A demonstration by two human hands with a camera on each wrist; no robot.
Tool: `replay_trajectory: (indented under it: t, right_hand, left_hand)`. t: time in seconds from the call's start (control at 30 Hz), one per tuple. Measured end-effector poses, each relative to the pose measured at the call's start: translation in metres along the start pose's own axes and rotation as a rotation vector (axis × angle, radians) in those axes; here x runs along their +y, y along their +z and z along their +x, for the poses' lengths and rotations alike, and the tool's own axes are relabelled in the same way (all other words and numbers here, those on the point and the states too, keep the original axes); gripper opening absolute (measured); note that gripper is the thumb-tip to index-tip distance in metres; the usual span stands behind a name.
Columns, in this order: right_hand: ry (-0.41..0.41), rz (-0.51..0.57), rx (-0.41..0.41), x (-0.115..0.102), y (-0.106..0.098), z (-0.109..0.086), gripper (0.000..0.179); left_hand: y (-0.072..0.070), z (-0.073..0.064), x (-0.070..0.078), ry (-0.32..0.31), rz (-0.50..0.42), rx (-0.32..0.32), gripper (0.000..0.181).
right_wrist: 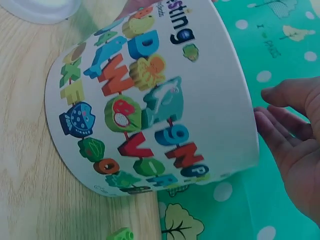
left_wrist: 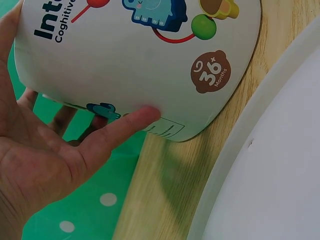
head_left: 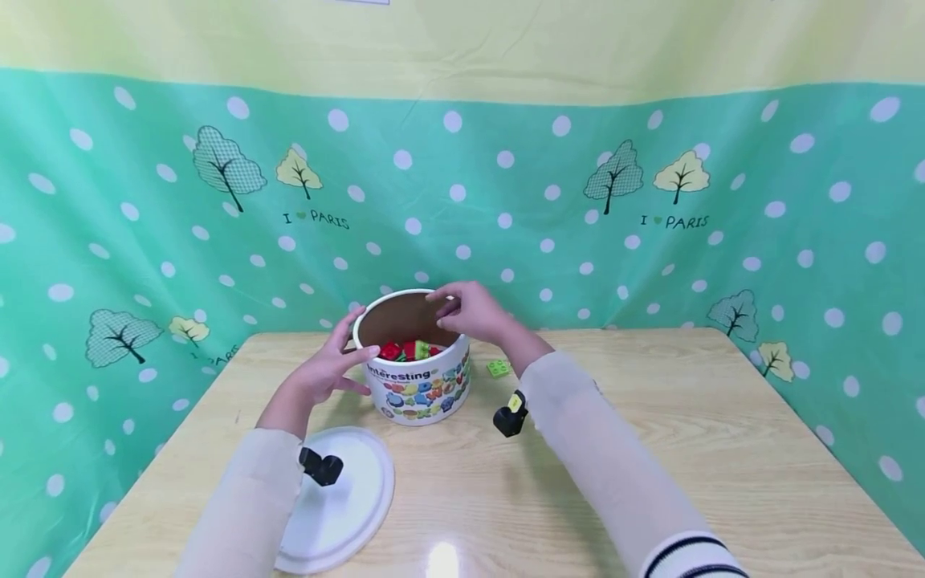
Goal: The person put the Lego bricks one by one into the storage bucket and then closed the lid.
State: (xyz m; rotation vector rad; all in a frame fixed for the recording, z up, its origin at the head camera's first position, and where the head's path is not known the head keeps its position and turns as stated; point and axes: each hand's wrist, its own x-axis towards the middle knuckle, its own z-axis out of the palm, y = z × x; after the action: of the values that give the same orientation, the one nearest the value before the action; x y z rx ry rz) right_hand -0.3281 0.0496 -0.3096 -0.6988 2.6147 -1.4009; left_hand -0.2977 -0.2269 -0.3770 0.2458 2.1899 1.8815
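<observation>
A white round bucket (head_left: 419,397) printed with colourful letters and animals stands upright near the table's back edge, its top uncovered. Red and green pieces (head_left: 413,351) show inside it. My left hand (head_left: 328,371) rests against the bucket's left side with spread, mostly straight fingers; in the left wrist view a fingertip touches the printed wall (left_wrist: 125,70). Over the right part of the rim is my right hand (head_left: 470,311), its fingers loosely bent. The right wrist view shows that hand (right_wrist: 295,135) beside the rim, with nothing seen between thumb and fingers.
On the table's left side lies a round white lid (head_left: 364,482), partly under the left forearm. A small green building block (head_left: 499,368) lies right of the bucket. Behind the wooden table (head_left: 723,449) hangs a green dotted cloth (head_left: 462,217).
</observation>
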Motion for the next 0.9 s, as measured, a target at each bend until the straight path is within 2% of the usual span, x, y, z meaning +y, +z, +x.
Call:
replay_trajectory:
  t: [0.13,0.27,0.53,0.8,0.9]
  right_hand:
    - [-0.022,0.037,0.082,0.006,-0.011,-0.005,0.034]
    - [-0.024,0.029,0.141,0.017,-0.018,-0.011,0.032]
    - [0.039,-0.036,0.143,0.059,-0.023,-0.027,0.032]
    - [0.073,-0.036,0.173,0.102,-0.019,-0.043,0.034]
    - [0.117,-0.054,0.201,0.117,-0.015,-0.049,0.036]
  left_hand:
    - [-0.002,0.001,0.003,0.005,-0.002,-0.006,0.09]
    - [-0.005,-0.003,0.005,0.011,-0.002,0.001,0.091]
    - [-0.004,-0.007,0.004,0.0,-0.002,-0.008,0.091]
    - [-0.002,-0.001,0.002,0.004,-0.002,-0.008,0.094]
    - [0.0,0.0,0.001,0.007,-0.006,-0.006,0.093]
